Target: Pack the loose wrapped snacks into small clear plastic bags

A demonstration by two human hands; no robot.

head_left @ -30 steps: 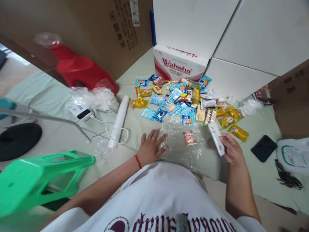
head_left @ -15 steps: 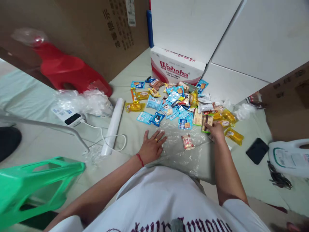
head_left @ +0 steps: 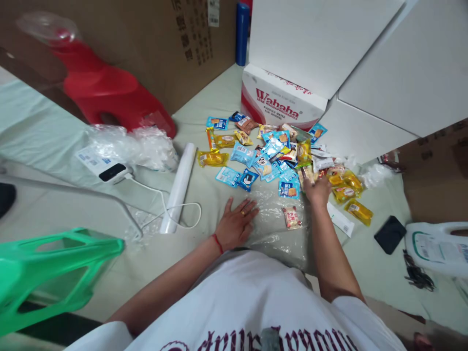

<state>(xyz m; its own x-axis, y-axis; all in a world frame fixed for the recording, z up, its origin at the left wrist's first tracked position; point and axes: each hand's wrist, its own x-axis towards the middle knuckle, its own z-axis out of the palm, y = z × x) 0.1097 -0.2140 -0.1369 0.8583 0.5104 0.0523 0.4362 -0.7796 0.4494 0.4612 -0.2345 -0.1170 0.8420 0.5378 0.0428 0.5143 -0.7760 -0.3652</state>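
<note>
My left hand (head_left: 237, 225) lies flat with its fingers spread, on clear plastic film (head_left: 270, 207) over the cloth. It wears a ring and a red wrist cord. Fingers curled, my right hand (head_left: 318, 192) is down at the right part of a snack pile, on a cream-coloured snack packet (head_left: 307, 173) that the hand mostly hides. Between the hands a red-and-cream snack packet (head_left: 291, 217) rests on the film. Light blue packets (head_left: 243, 154) and yellow packets (head_left: 359, 211) surround the pile. Right of my right wrist lies a long white packet (head_left: 341, 219).
A Wahaha box (head_left: 281, 100) stands behind the pile, before white boxes (head_left: 310, 39). At left are a red jug (head_left: 117, 97), a white roll (head_left: 179, 187), a cable and a green stool (head_left: 62, 273). A black wallet-like item (head_left: 390, 234) and white jug (head_left: 435, 243) are right.
My right hand has moved left from the green-edged packet's former spot, and that packet no longer shows. The long white packet is now uncovered. My left hand stays flat; the view has shifted slightly.
</note>
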